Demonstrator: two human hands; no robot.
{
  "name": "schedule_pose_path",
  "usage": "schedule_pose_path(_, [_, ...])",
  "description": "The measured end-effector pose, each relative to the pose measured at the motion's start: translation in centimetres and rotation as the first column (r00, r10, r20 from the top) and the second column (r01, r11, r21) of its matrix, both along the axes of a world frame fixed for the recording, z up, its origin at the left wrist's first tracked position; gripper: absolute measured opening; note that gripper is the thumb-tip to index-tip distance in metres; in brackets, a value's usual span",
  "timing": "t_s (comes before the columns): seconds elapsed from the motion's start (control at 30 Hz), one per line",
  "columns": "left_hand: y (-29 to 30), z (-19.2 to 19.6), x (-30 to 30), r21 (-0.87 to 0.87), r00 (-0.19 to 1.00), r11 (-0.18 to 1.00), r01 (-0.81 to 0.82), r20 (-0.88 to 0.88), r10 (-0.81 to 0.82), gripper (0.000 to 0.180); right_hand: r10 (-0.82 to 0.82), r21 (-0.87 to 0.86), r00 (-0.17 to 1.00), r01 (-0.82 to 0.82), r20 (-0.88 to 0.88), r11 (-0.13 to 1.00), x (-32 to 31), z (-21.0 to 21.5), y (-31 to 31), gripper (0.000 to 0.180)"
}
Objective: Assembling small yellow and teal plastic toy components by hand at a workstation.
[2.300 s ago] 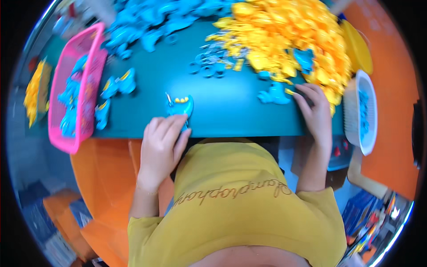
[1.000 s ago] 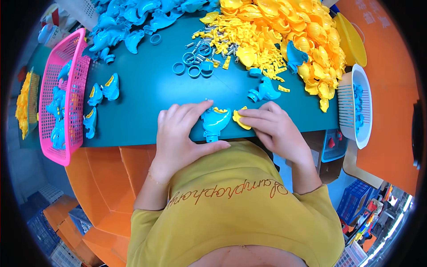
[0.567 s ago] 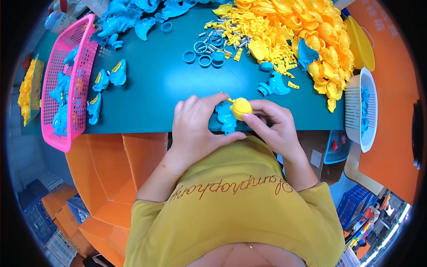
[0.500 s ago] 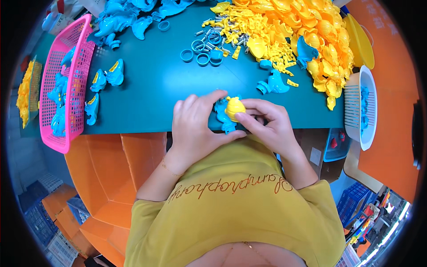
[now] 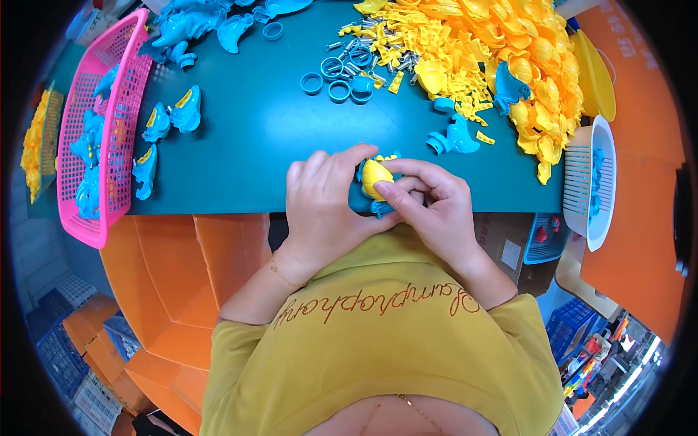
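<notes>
Close to the table's near edge, my left hand [image 5: 323,190] curls its thumb and index finger around a blue plastic toy part [image 5: 381,208]. My right hand [image 5: 434,206] pinches a rounded yellow plastic piece [image 5: 376,178] between thumb and fingers. That yellow piece sits against the blue part, covering much of it. Whether the two are joined I cannot tell. A little of the blue part, with small yellow bits, shows above the yellow piece.
A pink basket [image 5: 109,138] of blue parts stands left, beside several blue-and-yellow pieces [image 5: 185,110]. Blue rings [image 5: 339,91], metal pins and a large yellow heap [image 5: 527,65] cover the far side. At right are a loose blue part [image 5: 461,136] and a white basket [image 5: 602,182].
The yellow piece has turned in my right fingers and moved slightly left, showing a smoother rounded side. My left hand keeps its grip on the blue part. The view has shifted slightly.
</notes>
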State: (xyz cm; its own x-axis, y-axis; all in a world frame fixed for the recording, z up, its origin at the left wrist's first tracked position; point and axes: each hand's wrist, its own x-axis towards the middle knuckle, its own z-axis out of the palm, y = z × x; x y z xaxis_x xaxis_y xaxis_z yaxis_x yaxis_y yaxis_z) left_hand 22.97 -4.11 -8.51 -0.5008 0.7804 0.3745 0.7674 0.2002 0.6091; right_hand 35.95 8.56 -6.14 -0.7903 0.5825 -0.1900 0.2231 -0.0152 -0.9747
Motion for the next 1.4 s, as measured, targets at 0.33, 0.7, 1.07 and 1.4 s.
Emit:
schedule_pose_path(0.33, [0.0,-0.7,0.2,0.043,1.000,0.999,-0.006,0.005,0.006,0.073,0.063,0.239,0.996,-0.078,0.068,0.968,0.1,0.4,-0.1,0.034])
schedule_pose_path(0.7, [-0.1,-0.7,0.1,0.071,1.000,0.997,0.008,-0.021,-0.007,0.077,0.047,0.250,0.998,-0.058,0.052,0.966,0.1,0.7,-0.7,0.038])
schedule_pose_path(1.07, [-1.1,1.0,-2.1,-0.059,0.966,0.966,0.250,0.086,-0.245,0.080,0.093,0.356,0.995,-0.079,-0.024,0.931,0.4,0.2,0.3,0.037])
schedule_pose_path(1.4, [-1.0,1.3,-1.6,-0.046,0.977,0.978,0.204,0.074,-0.201,0.081,-0.338,0.818,0.933,0.094,0.127,0.567,2.3,-0.1,5.5,0.067])
